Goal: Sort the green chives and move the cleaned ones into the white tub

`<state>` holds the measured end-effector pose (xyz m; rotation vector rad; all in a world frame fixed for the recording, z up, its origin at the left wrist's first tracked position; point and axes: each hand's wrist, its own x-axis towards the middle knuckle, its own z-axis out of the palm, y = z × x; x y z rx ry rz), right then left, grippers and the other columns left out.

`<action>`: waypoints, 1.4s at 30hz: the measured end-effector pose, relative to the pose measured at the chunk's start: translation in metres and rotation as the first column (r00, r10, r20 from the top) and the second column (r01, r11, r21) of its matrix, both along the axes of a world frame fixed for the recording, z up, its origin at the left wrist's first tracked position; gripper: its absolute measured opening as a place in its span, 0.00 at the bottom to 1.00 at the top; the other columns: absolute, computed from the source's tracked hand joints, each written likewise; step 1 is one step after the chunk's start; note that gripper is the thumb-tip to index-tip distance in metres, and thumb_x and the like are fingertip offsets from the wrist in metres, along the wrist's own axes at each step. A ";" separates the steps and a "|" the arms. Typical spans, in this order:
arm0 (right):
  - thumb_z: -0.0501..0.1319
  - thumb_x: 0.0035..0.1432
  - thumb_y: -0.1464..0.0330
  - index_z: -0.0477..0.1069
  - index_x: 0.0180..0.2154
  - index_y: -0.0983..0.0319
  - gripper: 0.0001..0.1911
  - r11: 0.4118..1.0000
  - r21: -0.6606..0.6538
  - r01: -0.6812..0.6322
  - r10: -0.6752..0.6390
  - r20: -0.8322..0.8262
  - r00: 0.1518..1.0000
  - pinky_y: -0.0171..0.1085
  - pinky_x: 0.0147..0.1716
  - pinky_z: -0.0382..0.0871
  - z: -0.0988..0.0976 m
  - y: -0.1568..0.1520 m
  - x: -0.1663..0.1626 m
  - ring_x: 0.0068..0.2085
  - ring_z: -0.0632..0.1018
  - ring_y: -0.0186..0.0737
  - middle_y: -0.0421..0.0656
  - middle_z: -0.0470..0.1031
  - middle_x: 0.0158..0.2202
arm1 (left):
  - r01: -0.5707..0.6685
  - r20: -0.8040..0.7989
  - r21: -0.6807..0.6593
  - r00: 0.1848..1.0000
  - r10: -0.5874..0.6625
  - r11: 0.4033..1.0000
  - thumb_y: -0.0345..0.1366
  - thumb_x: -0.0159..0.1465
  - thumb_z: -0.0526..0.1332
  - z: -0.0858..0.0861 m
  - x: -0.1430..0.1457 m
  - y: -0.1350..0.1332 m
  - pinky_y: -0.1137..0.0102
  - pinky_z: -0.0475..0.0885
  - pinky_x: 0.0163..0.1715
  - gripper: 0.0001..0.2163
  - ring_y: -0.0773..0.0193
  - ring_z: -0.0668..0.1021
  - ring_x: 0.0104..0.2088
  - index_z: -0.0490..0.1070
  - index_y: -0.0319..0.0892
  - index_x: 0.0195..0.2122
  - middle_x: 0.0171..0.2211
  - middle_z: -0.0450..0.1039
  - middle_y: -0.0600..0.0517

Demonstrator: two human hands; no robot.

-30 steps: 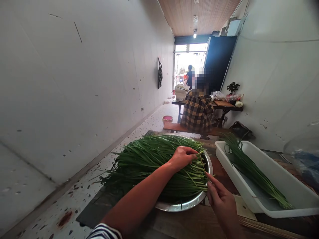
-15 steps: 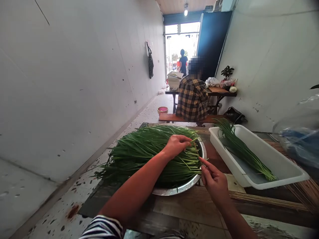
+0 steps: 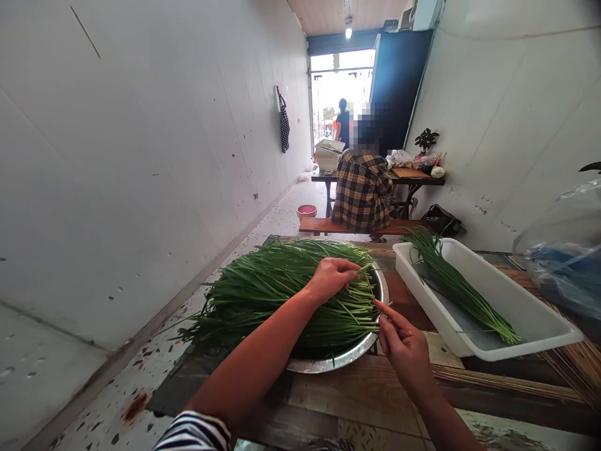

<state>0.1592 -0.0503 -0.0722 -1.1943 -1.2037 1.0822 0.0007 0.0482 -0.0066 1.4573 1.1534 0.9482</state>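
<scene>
A heap of long green garlic chives [image 3: 263, 282] fills a round metal basin [image 3: 345, 363], leaves toward the left and pale stem ends at the right rim. Above the stem ends, my left hand [image 3: 331, 279] pinches a chive stem between thumb and fingertips. My right hand [image 3: 404, 338], at the basin's right rim, is closed on a thin bamboo skewer [image 3: 370, 287]. The skewer slants up from the right fingertips to the stem in my left hand; whether its tip has pierced the stem is too small to tell.
Right of the basin, a white plastic tray [image 3: 539, 338] holds a bunch of chives [image 3: 469, 294]. Bamboo skewers [image 3: 507, 381] lie on the wooden table [image 3: 357, 394]. A clear plastic bag [image 3: 568, 244] stands far right. Ahead, a person in a plaid shirt [image 3: 361, 191] sits on a bench [image 3: 314, 224].
Both hands keep their holds and have hardly moved. The whole view has shifted slightly downward in the picture.
</scene>
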 end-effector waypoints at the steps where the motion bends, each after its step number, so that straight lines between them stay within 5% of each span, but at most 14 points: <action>1: 0.57 0.56 0.60 0.67 0.53 0.69 0.26 1.000 -0.002 0.001 -0.001 -0.002 1.000 0.30 0.17 0.51 0.000 0.000 0.000 0.18 0.59 0.28 0.32 0.56 0.15 | -0.003 0.000 -0.007 1.000 0.003 1.000 0.31 0.53 0.61 0.000 0.000 0.000 0.79 0.59 0.17 0.12 0.77 0.65 0.18 0.75 0.34 0.38 0.29 0.76 0.49; 17: 0.59 0.54 0.57 0.69 0.49 0.70 0.26 1.000 -0.014 0.001 -0.001 -0.028 1.000 0.30 0.16 0.51 0.006 -0.001 -0.003 0.17 0.59 0.28 0.32 0.56 0.14 | 0.011 -0.067 0.097 0.998 -0.005 0.995 0.33 0.53 0.62 0.000 0.000 -0.003 0.77 0.65 0.21 0.12 0.74 0.68 0.19 0.77 0.35 0.38 0.29 0.78 0.49; 25: 0.59 0.55 0.57 0.70 0.45 0.69 0.24 1.000 -0.008 -0.008 0.007 -0.077 0.997 0.30 0.15 0.51 0.002 0.001 -0.003 0.16 0.58 0.28 0.32 0.56 0.13 | 0.015 -0.220 0.283 0.974 0.050 0.959 0.32 0.56 0.60 0.005 0.001 -0.009 0.73 0.71 0.33 0.10 0.66 0.77 0.31 0.78 0.40 0.37 0.34 0.79 0.50; 28: 0.59 0.55 0.57 0.70 0.45 0.68 0.23 1.000 -0.001 0.005 -0.005 -0.092 0.996 0.29 0.14 0.50 -0.001 0.003 -0.002 0.16 0.59 0.28 0.32 0.57 0.14 | 0.107 -0.298 0.312 0.955 -0.010 0.944 0.32 0.55 0.60 0.008 0.005 -0.016 0.73 0.71 0.36 0.09 0.64 0.77 0.34 0.79 0.42 0.34 0.33 0.79 0.51; 33: 0.59 0.55 0.56 0.71 0.42 0.68 0.22 0.999 0.033 0.027 -0.022 -0.118 0.993 0.28 0.14 0.50 -0.003 0.010 0.003 0.15 0.58 0.27 0.32 0.57 0.13 | 0.480 -0.506 0.333 0.817 -0.276 0.811 0.30 0.55 0.60 0.028 0.005 -0.034 0.74 0.70 0.38 0.10 0.64 0.77 0.35 0.79 0.43 0.35 0.35 0.79 0.51; 38: 0.60 0.53 0.55 0.71 0.40 0.67 0.22 1.000 -0.008 0.005 -0.006 -0.149 0.989 0.28 0.15 0.50 0.003 0.008 0.001 0.15 0.58 0.27 0.32 0.57 0.13 | 0.297 -0.648 0.493 0.753 0.117 0.818 0.30 0.58 0.56 0.042 -0.015 -0.017 0.69 0.67 0.44 0.11 0.61 0.75 0.40 0.78 0.43 0.36 0.39 0.77 0.49; 42: 0.60 0.53 0.54 0.72 0.39 0.67 0.22 1.000 -0.017 -0.026 0.023 -0.147 0.989 0.29 0.16 0.51 0.006 0.000 -0.006 0.16 0.59 0.28 0.32 0.58 0.13 | 0.558 -0.802 0.413 0.597 -0.003 0.720 0.28 0.56 0.57 0.032 -0.026 0.000 0.67 0.64 0.47 0.11 0.61 0.72 0.41 0.78 0.44 0.35 0.38 0.75 0.49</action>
